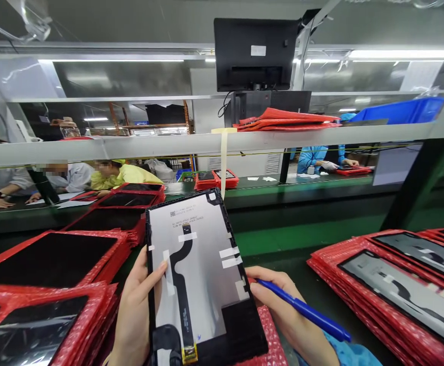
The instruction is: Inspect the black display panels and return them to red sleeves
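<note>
1. Holding the display panel [202, 274] upright over the worktop [278, 236], back side facing the camera, the left hand [136, 310] is clamped on its left edge, thumb laid across the grey backing.
2. A blue pen [301, 310] is pinched in the fingers of the right hand [283, 305], its tip just beside the panel's right edge.
3. Grip is best kept on the frame, off the black flex cable [181, 284].
4. Pen pressure is best kept light, away from the white tape strips [230, 256].

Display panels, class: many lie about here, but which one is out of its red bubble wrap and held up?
The panel at centre, grey back showing, gripped by the left hand; the others lie in red wrap.
</note>
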### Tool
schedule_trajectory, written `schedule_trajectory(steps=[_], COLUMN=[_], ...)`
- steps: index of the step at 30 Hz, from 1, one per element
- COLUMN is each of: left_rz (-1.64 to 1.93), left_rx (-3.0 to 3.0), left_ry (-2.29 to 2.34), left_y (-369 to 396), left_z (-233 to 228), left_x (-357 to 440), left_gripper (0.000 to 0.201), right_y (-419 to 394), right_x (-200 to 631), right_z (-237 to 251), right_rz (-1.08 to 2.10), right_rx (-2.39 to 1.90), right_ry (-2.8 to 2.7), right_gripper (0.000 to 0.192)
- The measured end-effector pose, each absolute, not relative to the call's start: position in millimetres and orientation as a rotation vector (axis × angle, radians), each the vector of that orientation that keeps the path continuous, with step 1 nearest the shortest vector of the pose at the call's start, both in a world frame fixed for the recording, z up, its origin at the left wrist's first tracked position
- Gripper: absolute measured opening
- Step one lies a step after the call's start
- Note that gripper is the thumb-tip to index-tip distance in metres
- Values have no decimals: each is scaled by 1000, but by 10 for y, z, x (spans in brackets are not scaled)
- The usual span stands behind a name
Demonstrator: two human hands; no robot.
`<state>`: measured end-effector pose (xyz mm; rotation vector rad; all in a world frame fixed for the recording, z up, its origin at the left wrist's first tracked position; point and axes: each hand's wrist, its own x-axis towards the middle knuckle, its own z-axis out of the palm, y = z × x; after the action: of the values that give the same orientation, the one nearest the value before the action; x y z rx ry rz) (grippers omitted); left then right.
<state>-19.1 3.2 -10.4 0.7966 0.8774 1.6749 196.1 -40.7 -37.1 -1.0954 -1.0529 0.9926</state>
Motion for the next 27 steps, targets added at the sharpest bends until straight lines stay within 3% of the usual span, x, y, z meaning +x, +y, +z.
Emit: schedule_trajectory(steps=[6,11,18,27], left_rz=[1639,1601,1571,1582], left_rx=[830,878,885,862], left_ry=[888,871,874,958], left_y=[-2,-16,21,-27], left_z=[-105,-130,-117,-126], left_x=[-177,-184,-183,-163], left_gripper=[60,61,58,60], right_y=[-400,-378,-441,-422], right_x=[1983,1980,1981,1986], right_z=[-263,-169,-213,-212], right_rz=[789,884,847,688], right_rx=[-1203,-1159,-1145,-1169], right_ry=[-1314,-1555,-1450,-1463], right_gripper=[23,20,11,23])
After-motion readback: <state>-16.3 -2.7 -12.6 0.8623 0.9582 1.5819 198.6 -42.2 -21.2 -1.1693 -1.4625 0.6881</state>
